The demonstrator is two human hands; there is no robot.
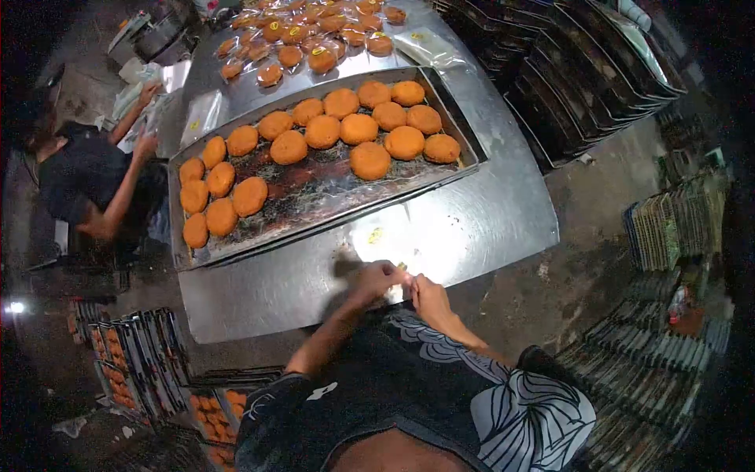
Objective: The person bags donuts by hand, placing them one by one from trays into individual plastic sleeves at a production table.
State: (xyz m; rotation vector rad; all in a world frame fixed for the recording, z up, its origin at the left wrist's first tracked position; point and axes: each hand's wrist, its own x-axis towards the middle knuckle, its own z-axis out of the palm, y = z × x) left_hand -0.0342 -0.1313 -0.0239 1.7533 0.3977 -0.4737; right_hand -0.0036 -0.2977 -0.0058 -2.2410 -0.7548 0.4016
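Note:
Close together at the table's near edge, my left hand [377,278] and my right hand [427,297] pinch at something small and clear that glare partly hides; it looks like a plastic bag with a yellow label. Fingers of both hands are closed. Just beyond them, a clear bag with a yellow label [375,235] lies on the metal table [503,212]. Behind it stands a dark rectangular tray [314,224] holding several round orange-brown buns [370,160], with bare tray surface at its front middle.
Wrapped buns [322,60] cover the table's far end. Flat empty bags lie beside the tray at left [206,112] and at the back right [429,49]. Another person [86,173] works at the left. Stacked trays [582,71] stand at the right.

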